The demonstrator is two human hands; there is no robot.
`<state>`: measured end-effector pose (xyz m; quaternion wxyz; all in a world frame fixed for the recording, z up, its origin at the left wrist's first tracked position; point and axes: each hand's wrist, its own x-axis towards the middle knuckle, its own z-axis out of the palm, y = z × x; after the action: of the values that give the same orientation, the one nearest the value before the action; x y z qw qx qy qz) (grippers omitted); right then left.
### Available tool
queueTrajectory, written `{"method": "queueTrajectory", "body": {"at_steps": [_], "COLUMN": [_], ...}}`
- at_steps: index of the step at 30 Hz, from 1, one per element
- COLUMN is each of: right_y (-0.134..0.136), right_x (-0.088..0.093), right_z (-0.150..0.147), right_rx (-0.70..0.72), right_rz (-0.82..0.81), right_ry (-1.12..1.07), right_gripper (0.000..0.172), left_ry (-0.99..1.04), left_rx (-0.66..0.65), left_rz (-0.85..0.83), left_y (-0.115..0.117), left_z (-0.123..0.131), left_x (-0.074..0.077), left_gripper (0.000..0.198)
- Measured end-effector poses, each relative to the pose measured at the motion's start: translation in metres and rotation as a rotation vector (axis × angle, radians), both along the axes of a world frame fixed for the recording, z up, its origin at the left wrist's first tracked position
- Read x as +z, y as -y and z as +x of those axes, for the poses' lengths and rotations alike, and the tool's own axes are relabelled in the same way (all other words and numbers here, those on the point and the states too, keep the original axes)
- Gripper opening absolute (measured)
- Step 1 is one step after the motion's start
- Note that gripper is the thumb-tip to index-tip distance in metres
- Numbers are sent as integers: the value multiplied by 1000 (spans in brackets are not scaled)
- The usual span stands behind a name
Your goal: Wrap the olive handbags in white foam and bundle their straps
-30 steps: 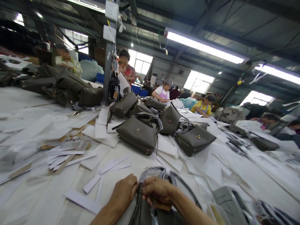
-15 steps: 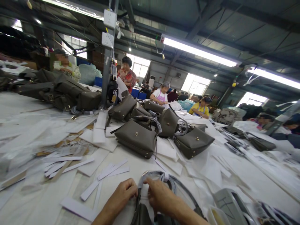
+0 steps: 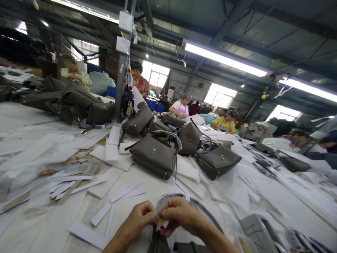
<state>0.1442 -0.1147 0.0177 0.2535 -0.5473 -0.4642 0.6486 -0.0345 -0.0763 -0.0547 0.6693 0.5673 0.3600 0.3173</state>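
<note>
On my head feed I have both hands brought together low in the middle; my left hand (image 3: pixel 139 218) pinches with thumb and forefinger at the near edge of a small, flat, tan-and-white piece (image 3: pixel 159 222); my right hand (image 3: pixel 181 215) grasps the same piece from the other side, its fingers curled around and hiding part of it, so I cannot tell its full shape or whether it is fastened to anything; it sits just above a dark olive-grey, leather-like handbag (image 3: pixel 159 243), which lies close to me on the white work table (image 3: pixel 84 207) and is cut off by the lower edge of the view; the bag's arched handle wrapped in clear film (image 3: pixel 163 199) rises right behind my fingers; for fine fingering like this I would hold the left pinch still as an anchor and let the right fingertips do the small adjusting; I would keep the pull light, since thin film could snag or tear, and keep nails off the leather; tilting the right wrist outward should give me a better sight of the piece; loose white paper strips (image 3: pixel 101 213) lie to the left and a grey plastic box with dark markings (image 3: pixel 249 225) stands to the right, so I would keep both elbows in.
</note>
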Motion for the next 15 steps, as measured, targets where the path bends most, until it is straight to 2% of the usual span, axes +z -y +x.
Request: {"method": "queueTrajectory", "body": {"at_steps": [2, 4, 6, 8, 10, 12, 13, 15], "right_y": [1, 1, -3, -8, -13, -16, -17, -17], "right_x": [-3, -7, -13, -19, -26, -32, -35, -41], "right_z": [-2, -6, -9, -9, -7, -5, -5, -8], "right_rx": [60, 60, -10, -85, -108, -104, -83, -3], "right_rz": [-8, 41, 119, 255, 451, 601, 600, 473], "right_ry": [-154, -185, -70, 135, 301, 359, 352, 300], "right_gripper": [45, 52, 37, 22, 12, 9, 13, 21], "left_ry": [8, 5, 3, 7, 17, 34, 44, 56], "left_rx": [29, 79, 116, 132, 142, 148, 154, 168], "left_rz": [-24, -56, -70, -70, -78, -118, -137, -153], "left_y": [-1, -2, -2, -1, -1, -2, -3, -6], "left_z": [1, 0, -2, -4, -4, -4, -3, -1], "left_x": [-4, -6, -5, -4, -5, -8, -10, -15], "left_gripper": [51, 51, 45, 41, 41, 44, 46, 49]}}
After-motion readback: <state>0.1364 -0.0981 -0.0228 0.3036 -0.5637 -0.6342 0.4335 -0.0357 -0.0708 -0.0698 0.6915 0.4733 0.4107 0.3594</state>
